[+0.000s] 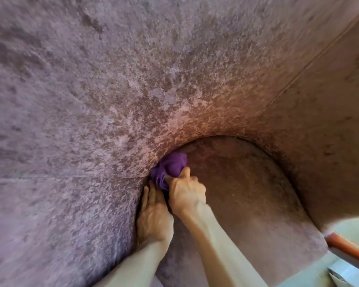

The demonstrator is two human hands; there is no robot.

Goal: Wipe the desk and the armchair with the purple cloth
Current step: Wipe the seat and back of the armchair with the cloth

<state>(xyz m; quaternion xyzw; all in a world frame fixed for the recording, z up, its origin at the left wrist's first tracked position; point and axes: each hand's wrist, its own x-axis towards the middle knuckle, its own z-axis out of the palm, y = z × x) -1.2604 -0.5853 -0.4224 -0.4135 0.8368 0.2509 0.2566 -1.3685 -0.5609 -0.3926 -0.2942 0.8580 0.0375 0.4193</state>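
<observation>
Bracing with left hand [153,216] spread flat at six o'clock, pinching bunched purple cloth [170,168] in right hand [187,195], working armchair [91,100] seat crease; probably mid-task, desk out of view, unjudgeable.

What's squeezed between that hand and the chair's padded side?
The purple cloth, bunched in the right hand and pressed against the armchair, seen from the head camera.

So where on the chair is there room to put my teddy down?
The seat cushion, right of both hands, is bare. It's crowded in the crease, where the right hand bunches the purple cloth and the left hand presses alongside.
</observation>
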